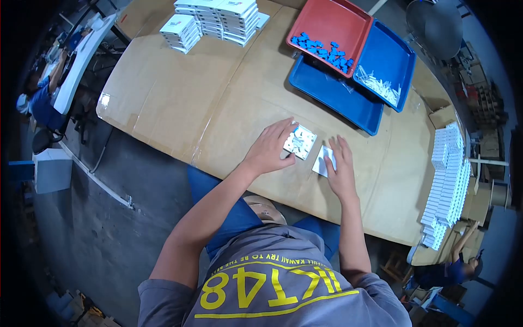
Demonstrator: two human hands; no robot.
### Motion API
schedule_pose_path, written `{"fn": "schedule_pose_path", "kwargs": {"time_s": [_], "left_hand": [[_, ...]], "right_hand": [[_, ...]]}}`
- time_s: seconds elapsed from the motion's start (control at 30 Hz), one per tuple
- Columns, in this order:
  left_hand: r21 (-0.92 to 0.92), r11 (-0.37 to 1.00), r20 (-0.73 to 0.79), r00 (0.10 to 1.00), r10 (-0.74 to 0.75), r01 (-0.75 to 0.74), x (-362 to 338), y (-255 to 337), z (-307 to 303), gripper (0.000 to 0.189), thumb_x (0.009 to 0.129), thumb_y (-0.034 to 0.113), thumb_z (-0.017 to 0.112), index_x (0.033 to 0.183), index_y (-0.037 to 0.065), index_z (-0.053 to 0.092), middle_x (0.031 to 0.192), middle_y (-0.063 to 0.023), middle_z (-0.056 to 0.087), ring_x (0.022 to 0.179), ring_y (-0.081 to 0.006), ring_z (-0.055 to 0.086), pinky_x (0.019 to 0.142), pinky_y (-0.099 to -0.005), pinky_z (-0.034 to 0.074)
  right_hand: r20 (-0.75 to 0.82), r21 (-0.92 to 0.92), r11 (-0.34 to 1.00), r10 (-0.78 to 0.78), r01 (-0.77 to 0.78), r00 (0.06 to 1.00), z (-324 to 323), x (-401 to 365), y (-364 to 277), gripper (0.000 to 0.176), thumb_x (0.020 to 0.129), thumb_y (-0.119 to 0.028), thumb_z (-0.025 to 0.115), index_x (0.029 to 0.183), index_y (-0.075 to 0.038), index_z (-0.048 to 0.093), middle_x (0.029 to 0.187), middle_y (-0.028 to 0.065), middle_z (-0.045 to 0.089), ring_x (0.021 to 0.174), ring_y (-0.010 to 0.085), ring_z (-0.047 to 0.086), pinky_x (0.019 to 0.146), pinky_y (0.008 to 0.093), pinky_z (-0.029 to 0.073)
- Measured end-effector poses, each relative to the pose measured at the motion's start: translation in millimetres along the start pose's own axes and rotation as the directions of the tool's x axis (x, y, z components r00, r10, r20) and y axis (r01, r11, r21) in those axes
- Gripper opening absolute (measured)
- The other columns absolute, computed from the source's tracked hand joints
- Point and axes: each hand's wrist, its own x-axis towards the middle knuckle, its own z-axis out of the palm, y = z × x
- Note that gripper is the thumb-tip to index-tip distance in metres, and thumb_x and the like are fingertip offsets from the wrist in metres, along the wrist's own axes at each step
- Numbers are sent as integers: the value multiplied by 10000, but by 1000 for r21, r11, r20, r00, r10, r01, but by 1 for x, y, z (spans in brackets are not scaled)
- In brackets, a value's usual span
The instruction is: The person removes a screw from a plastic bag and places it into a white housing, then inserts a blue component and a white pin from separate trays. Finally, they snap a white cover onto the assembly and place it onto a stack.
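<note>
A white square plastic housing (300,143) lies on the cardboard-covered table with its inside facing up; small grey and blue parts show in it. My left hand (269,148) steadies this housing from the left, fingers at its top corner and thumb near its lower edge. To the right is a plain white square cover (322,162), slightly apart from the housing. My right hand (342,168) grips the cover along its right side, with the thumb lying over its face. The undersides of both pieces are hidden.
Ahead stand a red tray (331,20) with small blue parts, a blue tray (388,50) with thin white pieces, and another blue tray (332,94) partly beneath. White stacked units (210,20) sit far left, more white stacks (448,180) at right. Other people work at both sides.
</note>
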Motion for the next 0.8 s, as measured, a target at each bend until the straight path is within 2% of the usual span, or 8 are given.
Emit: {"fn": "schedule_pose_path", "kwargs": {"time_s": [0.07,0.1,0.3,0.4,0.57,0.67,0.7,0.8], "left_hand": [[34,999,-44,999,-7,9,0,3,1,908,765,392,844,1507,47,454,1512,-223,463,1424,-403,440,1171,-492,386],[50,999,-52,999,-6,8,0,6,2,925,753,414,853,1504,45,457,1477,-224,470,1394,-406,447,1157,-496,387],[175,980,-75,994,-80,92,-3,26,3,1017,688,503,891,1489,40,468,1269,-200,505,1218,-382,479,1094,-507,361],[188,966,-107,981,-161,178,-5,43,16,1024,681,492,897,1490,39,463,1253,-196,506,1202,-375,474,1091,-508,340],[141,964,-161,966,-203,226,-7,58,27,982,715,394,883,1512,44,429,1284,-202,508,1254,-393,459,1121,-519,317],[10,992,-192,973,-125,129,-10,61,21,968,758,330,860,1548,45,378,1351,-211,504,1289,-373,486,1135,-488,346],[-158,976,-193,965,-177,148,-11,62,20,946,789,316,843,1557,45,363,1371,-206,502,1293,-356,501,1136,-471,362],[-641,743,-137,924,-357,191,-18,70,20,850,889,266,776,1576,41,330,1390,-184,509,1276,-303,547,1122,-428,414]], "right_hand": [[19,-1,999,55,-55,998,-10,-23,12,517,958,-189,723,1440,-49,600,1616,210,417,1500,415,383,1210,470,369],[19,2,1000,20,-20,1000,-11,-30,18,585,904,-221,792,1434,-54,608,1600,208,442,1485,416,408,1187,476,397],[48,26,999,-32,31,998,-14,-47,34,622,816,-257,868,1371,-67,660,1530,200,523,1403,400,495,1151,474,435],[86,52,999,-7,3,996,-21,-47,32,532,828,-230,853,1305,-49,700,1537,195,514,1379,387,514,1136,476,448],[35,83,996,-21,18,999,-31,-48,22,370,898,-218,783,1211,-23,744,1345,211,642,1269,398,595,1095,436,486],[-114,199,977,-51,73,992,-24,-48,34,299,969,-218,715,1165,7,740,1124,215,707,1087,383,664,984,407,531],[-183,236,966,-62,104,981,-25,-47,34,287,995,-221,691,1147,18,736,1043,215,723,1012,374,688,933,398,548],[-8,408,865,324,-293,946,-34,-51,37,286,1055,-220,615,1087,48,711,913,200,708,823,327,672,780,384,534]]}}
